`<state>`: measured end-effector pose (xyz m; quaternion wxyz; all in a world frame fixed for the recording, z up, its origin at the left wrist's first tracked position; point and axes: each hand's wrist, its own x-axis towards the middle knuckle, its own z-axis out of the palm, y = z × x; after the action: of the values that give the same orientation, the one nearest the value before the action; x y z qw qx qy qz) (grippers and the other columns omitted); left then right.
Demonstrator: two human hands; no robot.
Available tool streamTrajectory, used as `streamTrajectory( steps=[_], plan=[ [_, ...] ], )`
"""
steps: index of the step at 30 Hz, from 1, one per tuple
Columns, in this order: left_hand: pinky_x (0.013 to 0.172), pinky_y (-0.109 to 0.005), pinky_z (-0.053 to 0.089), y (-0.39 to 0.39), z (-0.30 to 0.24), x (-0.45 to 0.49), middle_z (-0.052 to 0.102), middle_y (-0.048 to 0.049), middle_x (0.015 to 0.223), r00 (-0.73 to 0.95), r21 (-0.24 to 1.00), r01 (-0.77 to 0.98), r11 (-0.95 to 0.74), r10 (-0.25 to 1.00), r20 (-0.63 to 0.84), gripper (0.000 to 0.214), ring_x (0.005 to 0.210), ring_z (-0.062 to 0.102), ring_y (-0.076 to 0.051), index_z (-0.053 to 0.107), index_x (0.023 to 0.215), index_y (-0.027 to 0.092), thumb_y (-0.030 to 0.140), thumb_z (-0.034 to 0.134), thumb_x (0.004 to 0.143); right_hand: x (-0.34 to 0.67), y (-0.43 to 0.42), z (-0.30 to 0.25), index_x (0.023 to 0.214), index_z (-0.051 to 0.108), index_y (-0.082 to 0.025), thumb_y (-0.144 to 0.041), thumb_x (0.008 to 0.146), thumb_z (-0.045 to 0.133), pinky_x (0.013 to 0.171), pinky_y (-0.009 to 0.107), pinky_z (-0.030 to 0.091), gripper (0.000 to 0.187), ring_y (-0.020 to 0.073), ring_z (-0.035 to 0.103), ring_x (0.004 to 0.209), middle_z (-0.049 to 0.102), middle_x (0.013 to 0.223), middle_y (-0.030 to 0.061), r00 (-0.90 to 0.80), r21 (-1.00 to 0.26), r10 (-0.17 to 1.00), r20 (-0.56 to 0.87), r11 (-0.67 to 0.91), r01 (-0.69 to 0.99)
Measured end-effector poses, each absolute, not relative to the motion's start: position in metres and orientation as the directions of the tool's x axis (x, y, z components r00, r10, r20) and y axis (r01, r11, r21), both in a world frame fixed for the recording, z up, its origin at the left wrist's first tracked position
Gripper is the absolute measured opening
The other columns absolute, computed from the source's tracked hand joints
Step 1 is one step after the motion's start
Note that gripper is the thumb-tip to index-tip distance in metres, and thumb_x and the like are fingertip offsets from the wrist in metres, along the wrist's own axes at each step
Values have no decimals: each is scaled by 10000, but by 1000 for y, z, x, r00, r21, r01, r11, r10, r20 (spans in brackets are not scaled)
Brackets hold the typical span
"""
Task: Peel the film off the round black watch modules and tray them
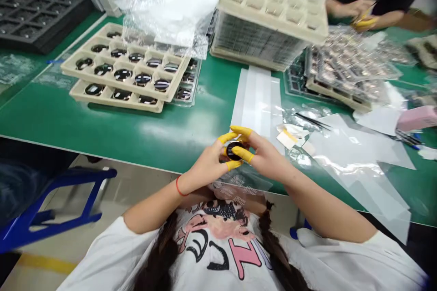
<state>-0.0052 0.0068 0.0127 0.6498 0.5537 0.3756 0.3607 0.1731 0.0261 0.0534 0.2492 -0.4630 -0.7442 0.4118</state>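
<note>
Green workbench (pixel 102 132) carries a tall stack of beige trays (pixel 269 22) at the back, with two lower beige trays (pixel 112 68) of dark round lenses to the left, under loose plastic wrap (pixel 170 4). A co-worker's hands (pixel 362 13) work top right, well apart from the person's. Near the bench edge, left hand (pixel 205 163) and right hand (pixel 262 154) are together, yellow finger cots (pixel 242 153) clamped from both sides on a small round black lens (pixel 235 150), held just above the bench. Tweezers (pixel 312 120) lie near the right hand. Red bracelet (pixel 179 186) on left wrist.
</note>
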Motion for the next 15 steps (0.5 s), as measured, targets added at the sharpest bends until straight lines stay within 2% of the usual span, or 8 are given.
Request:
streamTrajectory(
  steps=[3,5,8,10,11,13,15],
  plan=[
    [875,-345,541,11,13,-19,736,-38,895,358,983,-49,179,922,-151,700,890,707,-183,351,1407,191,325,695,812,168,70,82,1084,581,-177,-386,845,641,645,305,555,323,143,658,719,683,838,35,-417,-902,909,-15,167,397],
    [895,-352,535,14,12,-27,742,-34,857,334,974,-54,220,923,-190,686,899,709,-180,331,1413,170,338,666,838,183,117,109,973,588,-172,-363,805,708,662,277,542,280,117,645,713,696,860,33,-300,-886,951,76,202,416],
    [907,-355,531,15,10,-33,746,-41,873,341,969,-51,242,916,-211,613,921,710,-180,371,1388,166,350,629,863,220,199,152,1013,594,-159,-287,840,686,652,212,491,234,54,575,682,693,920,39,-24,-750,952,305,256,610],
    [917,-363,531,15,9,-33,746,-48,895,353,969,-40,245,910,-216,583,932,710,-184,386,1379,171,361,610,875,248,248,174,1082,590,-122,-279,877,632,675,188,473,261,45,561,728,694,993,70,151,-623,873,463,199,756],
    [927,-368,529,14,9,-33,745,-53,904,356,968,-30,248,908,-222,566,942,710,-187,394,1373,172,364,599,881,262,269,180,1074,597,-94,-271,852,655,707,182,468,289,47,556,769,689,1041,90,243,-557,800,549,134,819],
    [938,-377,527,14,10,-33,744,-61,918,360,967,0,256,902,-239,540,957,708,-195,408,1363,173,366,583,890,288,301,185,1076,604,-29,-269,837,652,734,210,464,342,60,543,786,672,1091,153,316,-519,757,571,35,854],
    [940,-382,527,14,12,-33,746,-67,933,373,965,35,259,893,-253,527,961,707,-198,417,1357,174,366,578,893,310,322,180,992,636,-13,-276,816,650,689,208,452,317,38,519,687,697,975,131,284,-456,804,522,-17,890]
  ],
)
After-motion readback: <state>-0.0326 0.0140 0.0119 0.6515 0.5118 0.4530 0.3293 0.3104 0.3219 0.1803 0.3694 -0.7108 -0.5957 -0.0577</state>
